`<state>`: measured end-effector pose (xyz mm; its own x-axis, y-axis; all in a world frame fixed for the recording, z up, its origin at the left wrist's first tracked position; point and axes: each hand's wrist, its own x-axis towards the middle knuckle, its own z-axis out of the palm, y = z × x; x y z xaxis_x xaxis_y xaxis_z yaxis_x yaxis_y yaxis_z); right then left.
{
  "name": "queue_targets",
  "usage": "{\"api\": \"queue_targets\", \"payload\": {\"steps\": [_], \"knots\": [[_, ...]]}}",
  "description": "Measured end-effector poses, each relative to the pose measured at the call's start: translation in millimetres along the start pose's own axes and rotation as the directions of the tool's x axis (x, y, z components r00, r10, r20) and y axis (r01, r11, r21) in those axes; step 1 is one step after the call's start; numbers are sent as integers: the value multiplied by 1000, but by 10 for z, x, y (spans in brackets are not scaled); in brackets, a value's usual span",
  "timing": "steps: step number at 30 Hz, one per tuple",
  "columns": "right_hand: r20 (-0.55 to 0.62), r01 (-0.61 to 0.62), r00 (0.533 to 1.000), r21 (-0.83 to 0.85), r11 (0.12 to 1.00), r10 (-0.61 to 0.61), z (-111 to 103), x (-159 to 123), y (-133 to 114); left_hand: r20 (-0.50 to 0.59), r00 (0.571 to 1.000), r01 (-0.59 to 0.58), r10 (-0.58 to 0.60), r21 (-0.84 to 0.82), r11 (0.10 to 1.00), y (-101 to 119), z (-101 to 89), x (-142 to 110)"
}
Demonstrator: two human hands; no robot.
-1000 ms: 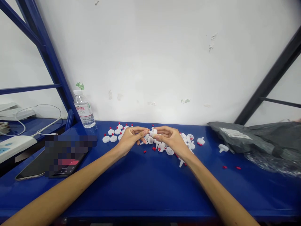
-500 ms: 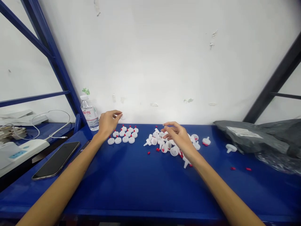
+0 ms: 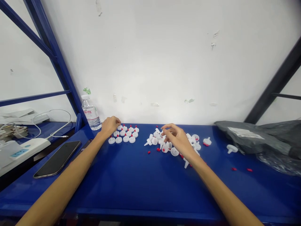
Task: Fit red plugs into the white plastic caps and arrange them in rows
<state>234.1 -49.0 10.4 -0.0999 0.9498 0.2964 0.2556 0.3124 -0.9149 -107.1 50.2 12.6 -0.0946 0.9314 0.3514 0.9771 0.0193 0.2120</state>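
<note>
Your left hand [image 3: 109,126] had its thumb and fingers drawn together at the top of a white cap [image 3: 119,127] at the back of a neat group between eleven and twelve o'clock; whether it was pinching that cap or had let it go, I can't tell. Your right hand [image 3: 179,139] was curled half open over the messy pile, just past twelve, its fingertips near the caps there; whether they held anything, I can't tell either.

The red-tipped caps [image 3: 125,138] in the neat group stood upright in short rows, tips up. In the pile, the loose caps [image 3: 174,152] lay every which way, some showing their hollow undersides, with small red tips [image 3: 149,152] scattered among them and just in front. Two more red bits [image 3: 249,170] lay at two o'clock on the blue table [image 3: 145,185], and a lone spouted cap [image 3: 232,148] lay near the grey bag [image 3: 261,138], also toward two. A water bottle [image 3: 91,114] stood upright at eleven, against the wall [image 3: 150,56]. At ten lay a phone [image 3: 57,159], with a white power strip [image 3: 25,152] beyond it.
</note>
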Motion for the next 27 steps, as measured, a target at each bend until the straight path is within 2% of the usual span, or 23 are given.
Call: {"api": "queue_targets", "payload": {"steps": [4,7,8,10,12,15,17,20,23,27], "knots": [[0,13,1000,-45,999,-13,-3,-15,-10,-2,1000,-7,7,11,1000,-11,-8,-10],[-7,54,998,-150,987,-55,6,-26,-12,-112,993,-22,26,37,999,110,-118,-75],[-9,76,997,-202,976,-79,11,-29,-6,-180,982,-49,57,47,998,185,-167,-116],[4,138,989,-334,933,-145,26,-34,20,-324,931,-159,170,58,986,378,-257,-232],[42,225,971,-480,848,-233,45,-40,63,-376,875,-312,305,45,949,597,-308,-384],[147,360,926,-617,699,-347,85,-52,142,-301,800,-547,519,-10,837,886,-286,-639],[219,421,901,-647,636,-373,119,-60,192,-215,726,-674,653,-36,738,1018,-229,-796],[286,462,883,-669,582,-372,172,-68,255,-45,630,-775,775,-93,625,1131,-151,-980],[305,479,875,-669,569,-377,214,-71,300,89,589,-789,803,-150,596,1179,-108,-1078],[314,497,864,-649,575,-393,247,-66,327,175,577,-768,798,-217,603,1169,-52,-1083]]}}
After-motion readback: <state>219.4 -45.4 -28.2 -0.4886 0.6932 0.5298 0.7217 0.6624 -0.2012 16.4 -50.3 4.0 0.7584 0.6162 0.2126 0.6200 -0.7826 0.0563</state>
